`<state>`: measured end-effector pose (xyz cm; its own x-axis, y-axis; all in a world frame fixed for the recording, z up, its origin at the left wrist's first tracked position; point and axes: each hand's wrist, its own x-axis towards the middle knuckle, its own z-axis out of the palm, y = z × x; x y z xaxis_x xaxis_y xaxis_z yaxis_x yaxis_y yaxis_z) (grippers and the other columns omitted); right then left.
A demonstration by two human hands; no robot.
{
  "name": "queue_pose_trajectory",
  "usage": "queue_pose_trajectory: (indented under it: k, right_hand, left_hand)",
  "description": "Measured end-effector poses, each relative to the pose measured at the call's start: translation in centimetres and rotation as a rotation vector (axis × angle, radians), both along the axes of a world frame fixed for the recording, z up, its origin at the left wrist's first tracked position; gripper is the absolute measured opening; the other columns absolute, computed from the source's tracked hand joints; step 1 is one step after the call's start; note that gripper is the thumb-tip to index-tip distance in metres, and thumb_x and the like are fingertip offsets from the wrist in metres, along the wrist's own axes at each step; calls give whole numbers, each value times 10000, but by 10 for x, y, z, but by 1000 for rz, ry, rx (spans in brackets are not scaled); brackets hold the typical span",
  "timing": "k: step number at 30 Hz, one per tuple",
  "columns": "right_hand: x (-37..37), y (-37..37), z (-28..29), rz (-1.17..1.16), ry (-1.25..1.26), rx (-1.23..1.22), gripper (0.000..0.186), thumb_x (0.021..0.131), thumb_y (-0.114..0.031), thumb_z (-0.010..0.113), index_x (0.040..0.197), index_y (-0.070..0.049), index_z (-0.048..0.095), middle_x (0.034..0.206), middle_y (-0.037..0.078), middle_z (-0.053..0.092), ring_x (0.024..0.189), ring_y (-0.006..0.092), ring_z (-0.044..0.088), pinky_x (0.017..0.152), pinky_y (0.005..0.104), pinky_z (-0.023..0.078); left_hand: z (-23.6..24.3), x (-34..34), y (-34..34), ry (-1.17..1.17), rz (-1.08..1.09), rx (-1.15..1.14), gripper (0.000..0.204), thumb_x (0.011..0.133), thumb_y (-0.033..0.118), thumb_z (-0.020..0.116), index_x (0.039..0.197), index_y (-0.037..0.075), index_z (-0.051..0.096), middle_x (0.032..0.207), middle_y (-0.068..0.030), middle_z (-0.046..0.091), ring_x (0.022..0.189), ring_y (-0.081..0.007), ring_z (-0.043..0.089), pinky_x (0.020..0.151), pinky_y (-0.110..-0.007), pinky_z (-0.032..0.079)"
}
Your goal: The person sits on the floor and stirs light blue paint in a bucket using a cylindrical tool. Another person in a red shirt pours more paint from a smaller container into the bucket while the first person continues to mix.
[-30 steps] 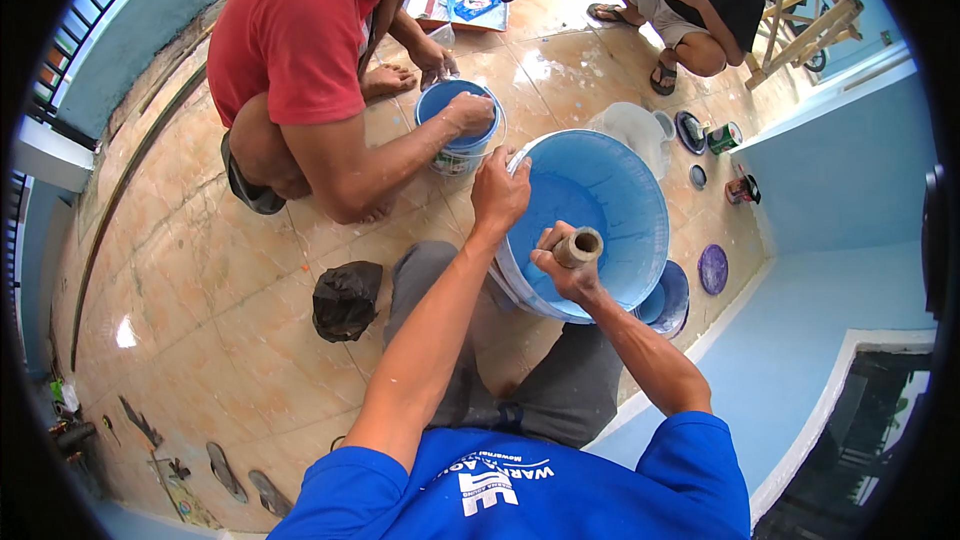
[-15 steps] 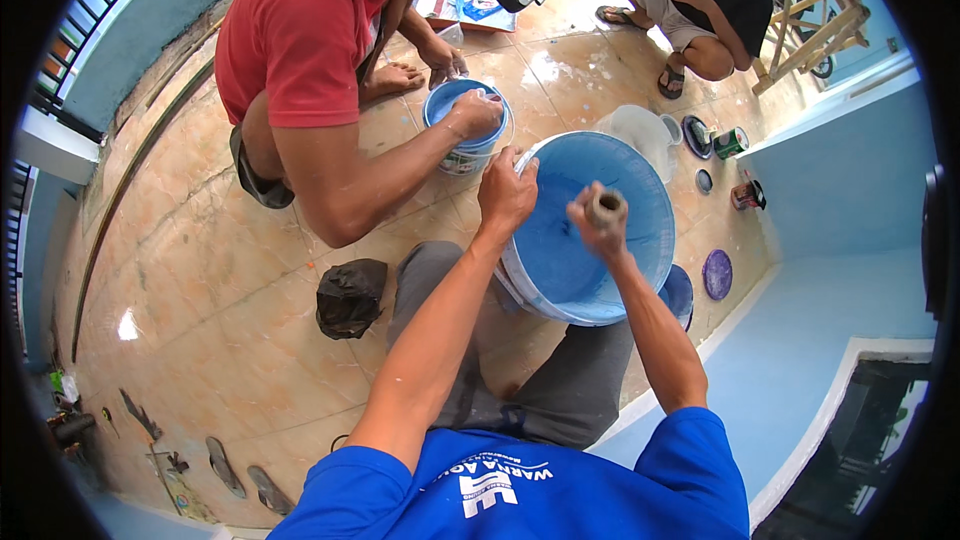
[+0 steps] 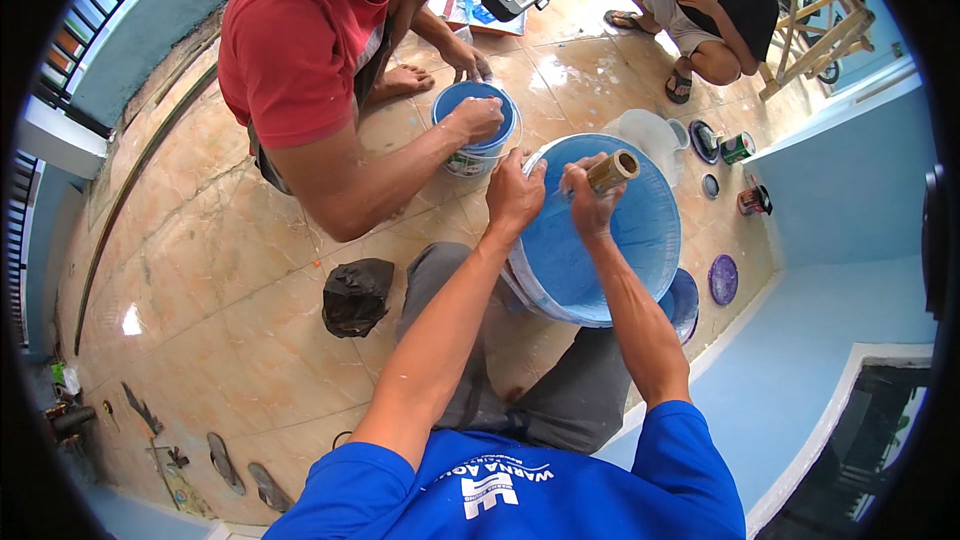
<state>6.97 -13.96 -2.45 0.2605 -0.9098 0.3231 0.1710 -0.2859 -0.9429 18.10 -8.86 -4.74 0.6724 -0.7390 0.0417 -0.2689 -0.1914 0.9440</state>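
Observation:
A large white bucket [image 3: 672,240] of blue paint stands tilted toward me, between and just beyond my knees. My left hand [image 3: 516,192] is closed over its left rim. Above the paint, my right hand [image 3: 594,198] wraps round a bamboo stick [image 3: 614,171], whose hollow top end points up and to the right. The stick's lower end is hidden by my hand and forearm. Just beyond my left hand, a co-worker in a red shirt [image 3: 290,50] has one hand over a smaller bucket [image 3: 466,162] of blue paint and the other hand at its far side.
A black plastic bag [image 3: 357,297] sits on the tiles left of my knee. Right of my bucket are a purple lid [image 3: 723,280], a green can [image 3: 738,148] and a blue container [image 3: 682,302]. Another person [image 3: 715,30] squats at the far right beside a wooden frame [image 3: 820,30].
My right hand has swung toward the bucket's left side, and the bamboo stick now leans up to the right. My left hand stays on the rim. The co-worker's hand has shifted slightly over the smaller bucket.

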Motion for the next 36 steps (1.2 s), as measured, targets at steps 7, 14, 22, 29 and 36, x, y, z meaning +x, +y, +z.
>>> queue_pose_trajectory:
  k: [7, 14, 22, 29, 36]
  right_hand:
    - [-66, 4, 1, 194, 316, -145, 191, 826, -5, 720, 728, -78, 574, 653, -25, 567, 591, 67, 516, 563, 277, 445]
    - [-43, 64, -6, 248, 394, -108, 229, 778, 115, 666, 738, -58, 521, 704, 36, 572, 621, 101, 515, 561, 268, 431]
    - [-11, 0, -22, 100, 208, -128, 133, 835, 24, 707, 861, -81, 630, 839, -16, 644, 769, 89, 605, 696, 298, 478]
    - [-70, 13, -5, 220, 242, -38, 211, 830, 37, 705, 720, -85, 572, 705, -37, 582, 627, 83, 539, 575, 262, 431]
    - [-56, 78, -4, 357, 291, 151, 217, 805, 51, 723, 778, -83, 554, 761, -15, 593, 676, 76, 528, 597, 284, 444]
  left_hand:
    - [0, -1, 0, -15, 3, -5, 364, 926, 279, 700, 1171, 10, 692, 1068, -237, 731, 990, -392, 712, 860, -458, 538]
    - [-5, -1, -2, 19, -4, -14, 340, 926, 262, 700, 1162, 18, 696, 1052, -229, 734, 973, -378, 719, 841, -456, 542]
    - [-1, 2, 1, 25, -15, -19, 361, 930, 264, 696, 1177, 0, 685, 1103, -238, 719, 1014, -401, 696, 875, -467, 533]
    - [0, -1, 1, -2, -1, -11, 362, 930, 260, 700, 1176, -5, 688, 1074, -240, 729, 978, -396, 710, 857, -460, 539]
    - [-4, -2, 1, -41, 23, -26, 358, 929, 257, 703, 1181, 3, 691, 1070, -237, 729, 977, -395, 713, 848, -456, 544]
